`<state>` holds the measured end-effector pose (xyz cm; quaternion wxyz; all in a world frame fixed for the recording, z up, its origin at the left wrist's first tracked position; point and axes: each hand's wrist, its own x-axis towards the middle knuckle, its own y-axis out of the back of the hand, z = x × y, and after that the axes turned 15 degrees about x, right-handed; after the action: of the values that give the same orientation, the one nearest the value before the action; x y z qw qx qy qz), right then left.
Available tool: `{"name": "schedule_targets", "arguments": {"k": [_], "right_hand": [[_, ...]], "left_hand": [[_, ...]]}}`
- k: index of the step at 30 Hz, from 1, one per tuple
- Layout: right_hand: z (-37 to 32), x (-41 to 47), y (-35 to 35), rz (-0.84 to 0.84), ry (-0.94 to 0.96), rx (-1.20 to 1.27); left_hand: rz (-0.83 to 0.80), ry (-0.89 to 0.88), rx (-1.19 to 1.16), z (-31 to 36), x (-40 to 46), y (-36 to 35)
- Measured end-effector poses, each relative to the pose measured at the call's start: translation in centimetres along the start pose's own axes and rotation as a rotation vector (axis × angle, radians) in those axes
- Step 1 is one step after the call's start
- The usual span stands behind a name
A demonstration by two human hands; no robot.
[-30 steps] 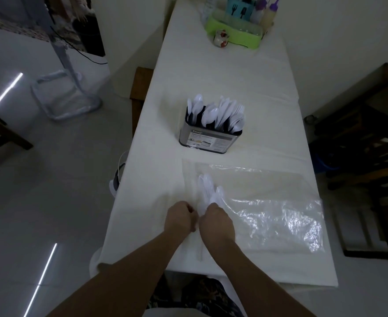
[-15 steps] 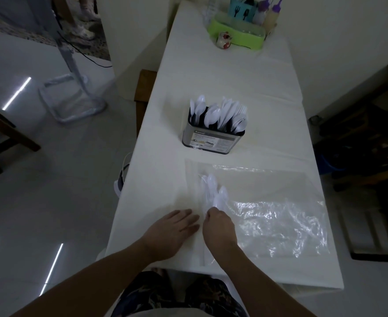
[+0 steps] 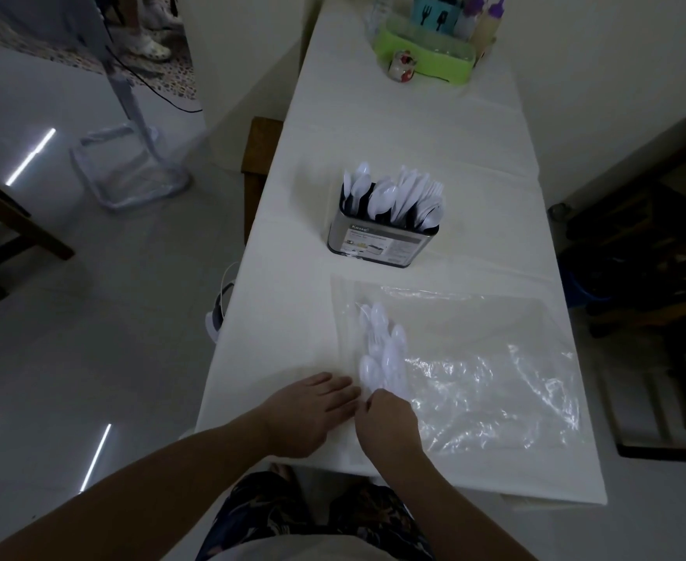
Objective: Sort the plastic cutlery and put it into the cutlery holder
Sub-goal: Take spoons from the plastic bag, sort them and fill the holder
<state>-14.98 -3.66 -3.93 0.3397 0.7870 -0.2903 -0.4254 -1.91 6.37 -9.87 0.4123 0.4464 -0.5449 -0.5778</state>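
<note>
We see our own two forearms bare from elbow to wrist, with no sleeves, watch, rings or bracelets on the left hand [image 3: 313, 415] or the right hand [image 3: 387, 423]. Below them we wear dark shorts [image 3: 292, 516] with a pale leafy print and a light-coloured top [image 3: 292, 550] at the bottom edge.
</note>
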Motion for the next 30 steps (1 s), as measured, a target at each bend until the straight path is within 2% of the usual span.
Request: {"name": "schedule_targets", "arguments": {"k": [8,17,23,30], "right_hand": [[-0.2,-0.9,0.1,0.019,-0.022,0.003],[-0.2,-1.4,1.1,0.078,-0.087,0.017],[0.5,-1.5,3.5,0.093,-0.042,-0.015],[0.0,-1.7,6.2,0.057,0.036,-0.158]], "left_hand": [[-0.113,-0.030,0.055,-0.3,-0.3,-0.5],[-0.065,0.007,0.047,0.5,-1.0,-1.0],[-0.046,0.015,0.054,0.7,-1.3,-1.2],[0.010,0.012,0.062,0.6,-1.4,-1.7]]}}
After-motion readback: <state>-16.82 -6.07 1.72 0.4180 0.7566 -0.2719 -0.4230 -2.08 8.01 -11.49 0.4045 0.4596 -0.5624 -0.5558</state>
